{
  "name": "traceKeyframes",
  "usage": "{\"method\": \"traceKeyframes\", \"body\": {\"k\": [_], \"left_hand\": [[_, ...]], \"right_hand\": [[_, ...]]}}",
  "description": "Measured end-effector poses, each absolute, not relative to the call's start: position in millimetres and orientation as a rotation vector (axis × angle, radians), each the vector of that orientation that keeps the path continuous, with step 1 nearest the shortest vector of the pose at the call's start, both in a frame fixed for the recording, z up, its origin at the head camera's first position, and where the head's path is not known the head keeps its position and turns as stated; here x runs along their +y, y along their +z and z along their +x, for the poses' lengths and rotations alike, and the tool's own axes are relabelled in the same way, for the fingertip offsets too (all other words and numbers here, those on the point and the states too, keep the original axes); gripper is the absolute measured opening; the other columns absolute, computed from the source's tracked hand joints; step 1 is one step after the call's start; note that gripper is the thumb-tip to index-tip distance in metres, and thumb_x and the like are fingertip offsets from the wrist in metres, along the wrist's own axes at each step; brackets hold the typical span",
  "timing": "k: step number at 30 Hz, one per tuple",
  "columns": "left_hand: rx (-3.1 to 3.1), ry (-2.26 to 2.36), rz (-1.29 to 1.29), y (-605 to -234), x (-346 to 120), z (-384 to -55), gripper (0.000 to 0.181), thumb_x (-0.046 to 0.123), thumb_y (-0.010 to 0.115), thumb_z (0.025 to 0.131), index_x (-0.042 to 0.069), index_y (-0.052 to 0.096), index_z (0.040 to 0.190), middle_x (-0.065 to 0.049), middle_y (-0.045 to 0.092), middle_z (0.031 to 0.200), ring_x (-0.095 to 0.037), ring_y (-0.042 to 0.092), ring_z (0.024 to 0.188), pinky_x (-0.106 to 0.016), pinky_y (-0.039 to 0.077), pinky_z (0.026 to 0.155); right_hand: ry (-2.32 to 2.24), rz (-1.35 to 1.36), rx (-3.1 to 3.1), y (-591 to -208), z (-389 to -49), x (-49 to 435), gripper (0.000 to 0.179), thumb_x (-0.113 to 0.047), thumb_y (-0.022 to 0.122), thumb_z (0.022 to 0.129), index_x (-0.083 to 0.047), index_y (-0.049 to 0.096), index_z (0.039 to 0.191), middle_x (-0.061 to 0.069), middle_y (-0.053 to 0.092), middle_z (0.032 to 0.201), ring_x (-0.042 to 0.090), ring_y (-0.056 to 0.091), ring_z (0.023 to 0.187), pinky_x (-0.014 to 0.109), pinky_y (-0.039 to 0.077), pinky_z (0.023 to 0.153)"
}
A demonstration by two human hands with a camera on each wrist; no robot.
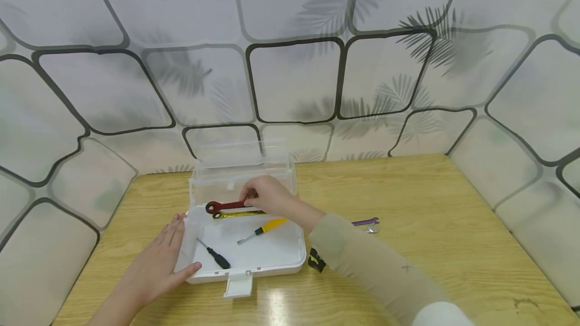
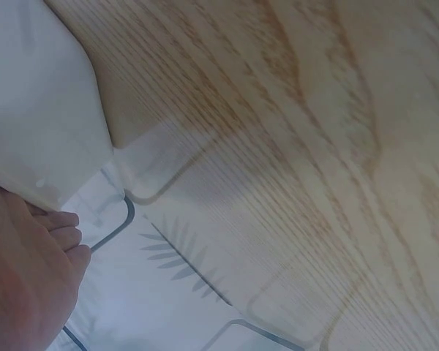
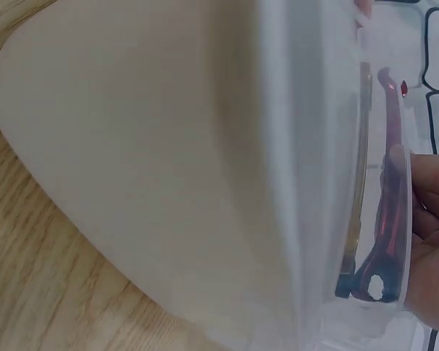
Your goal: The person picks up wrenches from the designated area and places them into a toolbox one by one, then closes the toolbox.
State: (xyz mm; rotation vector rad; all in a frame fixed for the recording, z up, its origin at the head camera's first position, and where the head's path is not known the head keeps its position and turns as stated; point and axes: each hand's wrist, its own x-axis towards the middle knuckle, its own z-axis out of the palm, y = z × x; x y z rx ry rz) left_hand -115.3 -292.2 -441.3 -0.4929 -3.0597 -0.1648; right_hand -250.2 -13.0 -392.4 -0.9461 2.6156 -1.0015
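A white plastic toolbox (image 1: 267, 258) lies open on the table, with its clear lid (image 1: 242, 172) tipped back. My right hand (image 1: 268, 196) pinches the red ratchet wrench (image 1: 228, 205) by its right end, over the rear of the box. Just in front of it lies a gold wrench (image 1: 237, 214). In the right wrist view, both the red wrench (image 3: 385, 219) and the gold wrench (image 3: 360, 175) show through clear plastic. A yellow screwdriver (image 1: 273, 224) and a black screwdriver (image 1: 219, 258) lie inside. My left hand (image 1: 156, 263) rests with straight fingers against the box's left side.
To the right of the box, partly behind my right sleeve (image 1: 362, 253), lie a purple wrench (image 1: 365, 222), a small silver piece (image 1: 372, 228) and a black-and-yellow object (image 1: 316, 260). A white latch (image 1: 238, 286) hangs from the box's front. A patterned wall (image 1: 294, 84) stands behind the table.
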Motion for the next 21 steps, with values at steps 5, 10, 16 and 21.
{"method": "traceKeyframes", "body": {"k": [5, 10, 16, 21], "left_hand": [[-3.055, -0.175, -0.499, -440.6, -291.5, -115.6, 0.107, 0.063, 0.067, 0.095, -0.019, 0.033, 0.156, -0.033, 0.030, 0.169, -0.051, 0.035, 0.154, -0.066, 0.039, 0.121], [-3.073, -0.169, -0.487, -440.4, -291.5, -115.7, 0.109, 0.064, 0.068, 0.094, -0.018, 0.034, 0.156, -0.033, 0.030, 0.169, -0.051, 0.035, 0.155, -0.066, 0.040, 0.122], [-3.098, -0.174, -0.471, -440.2, -290.7, -115.5, 0.110, 0.067, 0.066, 0.094, -0.018, 0.033, 0.156, -0.033, 0.030, 0.170, -0.051, 0.034, 0.155, -0.066, 0.039, 0.123], [-3.106, -0.175, -0.466, -438.7, -289.6, -115.4, 0.110, 0.067, 0.066, 0.094, -0.018, 0.033, 0.156, -0.033, 0.030, 0.169, -0.051, 0.034, 0.155, -0.066, 0.038, 0.124]], "right_hand": [[-0.984, -0.958, 2.633, -393.2, -248.3, -19.0, 0.006, -0.006, 0.075, 0.099, -0.009, 0.080, 0.098, 0.004, 0.079, 0.096, 0.008, 0.060, 0.080, 0.013, 0.051, 0.072], [-0.990, -0.978, 2.625, -397.0, -246.8, -26.5, 0.007, -0.004, 0.075, 0.098, -0.008, 0.081, 0.098, 0.005, 0.079, 0.096, 0.006, 0.060, 0.079, 0.012, 0.050, 0.071], [-1.037, -0.917, 2.567, -403.5, -245.0, -32.7, 0.005, -0.005, 0.076, 0.097, -0.008, 0.080, 0.100, 0.005, 0.078, 0.099, 0.004, 0.060, 0.079, 0.011, 0.051, 0.071], [-1.079, -0.894, 2.558, -404.7, -244.4, -32.7, 0.006, -0.006, 0.077, 0.097, -0.008, 0.080, 0.102, 0.005, 0.079, 0.100, 0.005, 0.062, 0.082, 0.012, 0.052, 0.073]]}}
